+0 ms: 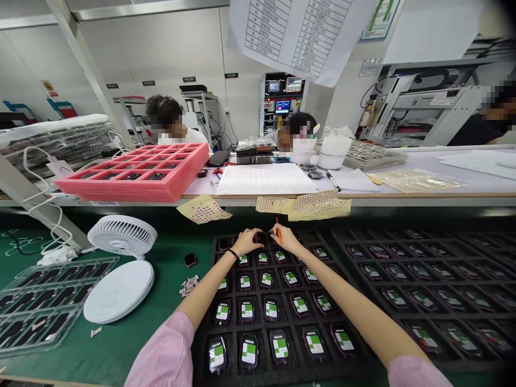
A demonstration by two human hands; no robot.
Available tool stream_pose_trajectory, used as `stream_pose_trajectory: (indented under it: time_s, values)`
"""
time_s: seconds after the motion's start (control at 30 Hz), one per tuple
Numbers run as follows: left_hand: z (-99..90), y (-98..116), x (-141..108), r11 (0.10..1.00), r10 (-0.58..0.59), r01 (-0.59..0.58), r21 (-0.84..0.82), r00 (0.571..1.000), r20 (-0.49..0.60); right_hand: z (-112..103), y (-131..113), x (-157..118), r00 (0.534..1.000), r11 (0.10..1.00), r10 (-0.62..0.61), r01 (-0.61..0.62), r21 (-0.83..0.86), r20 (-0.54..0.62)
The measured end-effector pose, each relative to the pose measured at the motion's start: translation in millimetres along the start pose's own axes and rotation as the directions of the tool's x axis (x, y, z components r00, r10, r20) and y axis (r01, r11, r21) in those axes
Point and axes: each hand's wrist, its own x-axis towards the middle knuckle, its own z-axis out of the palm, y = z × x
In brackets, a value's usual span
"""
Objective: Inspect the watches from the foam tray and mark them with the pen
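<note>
My left hand (246, 242) is closed at the far side of a black foam tray (258, 293), its thumb and fingers around a dark watch-like device (260, 237). Beside it, my right hand (285, 239) pinches a thin orange stick (279, 231) that stands nearly upright; its lower tip is hard to make out. Rows of square-faced smartwatches (280, 344) with lit green-and-white screens fill pockets of the tray below my wrists. One dark-screened smartwatch (190, 260) lies on the green mat left of the tray.
A second foam tray (387, 333) of watches adjoins on the right. At left are a white fan (121, 290), small paper scraps (188, 286) and clear plastic trays (48, 306). The shelf (282, 198) overhead carries a pink foam tray (133, 185) and papers. People sit beyond it.
</note>
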Motion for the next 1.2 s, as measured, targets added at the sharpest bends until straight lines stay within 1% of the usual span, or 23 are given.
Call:
stream_pose_trajectory:
  time_s: [0.07,0.13,0.2,0.27,0.33,0.4,0.5,0.57,0.63,0.7,0.83,1.0,1.13,1.17,1.2]
  values:
    - [0.8,-1,-2,0.999,0.016,-0.016,0.041,1.0,0.012,5,10,4,1.0,1.0,0.009,-0.009,-0.023,0.011]
    - [-3.2,-1,-8,0.997,0.026,-0.027,0.07,1.0,0.013,5,18,4,1.0,0.999,0.016,-0.015,-0.051,0.024]
    - [-11.7,-3,-18,0.994,0.025,-0.024,0.11,1.0,-0.009,1,23,0,0.999,0.997,0.018,-0.015,-0.076,0.037]
    - [-23.9,-5,-30,0.986,0.004,0.003,0.164,0.999,-0.04,-3,24,-7,0.999,0.996,0.008,-0.003,-0.093,0.05]
    - [-37.7,-9,-44,0.977,-0.047,0.054,0.208,0.998,-0.039,-4,18,-14,0.997,0.995,-0.014,0.021,-0.1,0.07]
    - [-50.6,-15,-58,0.965,-0.106,0.104,0.242,0.994,-0.006,-1,6,-20,0.995,0.994,-0.038,0.048,-0.099,0.096]
    - [-64.5,-27,-79,0.944,-0.186,0.162,0.287,0.981,0.06,14,-17,-26,0.986,0.994,-0.058,0.071,-0.08,0.158]
    - [-69.3,-35,-91,0.936,-0.223,0.177,0.304,0.967,0.122,28,-33,-29,0.973,0.995,-0.063,0.078,-0.061,0.224]
    - [-70.9,-41,-100,0.934,-0.237,0.17,0.315,0.953,0.187,44,-47,-32,0.958,0.996,-0.052,0.07,-0.054,0.283]
    - [-69.9,-44,-105,0.934,-0.236,0.156,0.321,0.945,0.229,58,-57,-33,0.951,0.997,-0.015,0.039,-0.07,0.31]
    - [-63.3,-44,-105,0.934,-0.229,0.146,0.327,0.945,0.233,77,-69,-30,0.95,0.992,0.09,-0.059,-0.112,0.299]
    - [-56.1,-48,-103,0.958,-0.171,0.124,0.257,0.97,0.17,90,-79,-29,0.94,0.987,0.161,-0.149,-0.062,0.301]
    - [-56.2,-55,-113,0.98,-0.135,0.123,0.155,0.989,0.067,96,-85,-30,0.935,0.982,0.174,-0.189,0.019,0.309]
    - [-56.7,-56,-115,0.985,-0.13,0.125,0.12,0.991,0.04,96,-86,-30,0.935,0.979,0.176,-0.2,0.048,0.307]
    - [-57.2,-56,-118,0.99,-0.13,0.129,0.049,0.992,0.009,95,-87,-29,0.934,0.973,0.18,-0.214,0.081,0.308]
